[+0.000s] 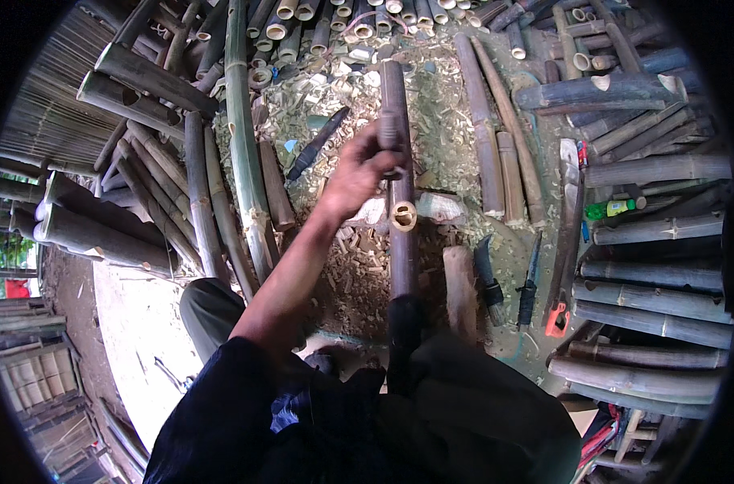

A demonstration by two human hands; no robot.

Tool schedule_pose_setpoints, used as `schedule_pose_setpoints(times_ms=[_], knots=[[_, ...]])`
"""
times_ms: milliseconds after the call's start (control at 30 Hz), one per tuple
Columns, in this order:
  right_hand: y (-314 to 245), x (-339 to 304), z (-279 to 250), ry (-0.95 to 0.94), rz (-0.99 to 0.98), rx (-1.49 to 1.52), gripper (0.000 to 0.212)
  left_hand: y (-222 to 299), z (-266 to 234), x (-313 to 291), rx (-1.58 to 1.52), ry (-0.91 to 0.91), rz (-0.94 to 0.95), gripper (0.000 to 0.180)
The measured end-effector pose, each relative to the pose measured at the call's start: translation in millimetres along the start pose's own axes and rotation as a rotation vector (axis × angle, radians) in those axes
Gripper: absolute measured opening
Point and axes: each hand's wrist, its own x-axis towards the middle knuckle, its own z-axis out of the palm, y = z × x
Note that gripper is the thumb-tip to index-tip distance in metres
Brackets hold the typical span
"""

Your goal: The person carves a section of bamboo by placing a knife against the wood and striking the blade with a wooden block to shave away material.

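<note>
A dark bamboo pole [404, 270] runs away from me between my legs, with a pale-rimmed round opening [403, 216] facing up at me partway along it. Over the pole's farther part, my left hand [357, 179] is closed, its fingers curled round a short dark cylindrical piece [391, 133]. Motion blurs that piece, so its exact kind does not show. My right hand is out of sight. Left of the hand lies a dark sheathed-looking blade [318, 145]. Right of the pole are a flat wooden piece [460, 294] and two knives with dark wrapped handles, one broad [488, 278], one slim [529, 286].
Wood chips [334, 274] cover the ground. A saw with an orange handle [557, 320] lies at the right, near a green bottle [610, 210]. Stacked bamboo [657, 302] lines the right side. A green bamboo pole [242, 137] and more bamboo lengths [201, 194] stand at left.
</note>
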Motion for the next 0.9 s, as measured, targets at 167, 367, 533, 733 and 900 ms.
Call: schedule_pose_setpoints(times_ms=[167, 367, 533, 733, 900], knots=[[-15.6, -15.8, -20.7, 0.034, 0.024, 0.104, 0.089, -9.5, 54.7, 31.0, 0.171, -0.138, -0.010, 0.025], [-6.1, -9.4, -31.3, 0.051, 0.109, 0.406, 0.084, -27.9, 58.2, 38.6, 0.210, -0.235, -0.002, 0.016], [-60.1, -14.1, -21.7, 0.134, 0.170, 0.440, 0.077, -37.7, 56.7, 34.3, 0.306, -0.248, 0.033, 0.017], [-40.2, -8.8, -20.2, 0.094, 0.147, 0.441, 0.075, -38.4, 59.8, 31.6, 0.277, -0.262, 0.067, 0.014], [-45.5, -9.7, -21.2, -0.016, 0.174, 0.466, 0.082, -38.4, 54.6, 31.7, 0.316, -0.314, 0.085, 0.009]])
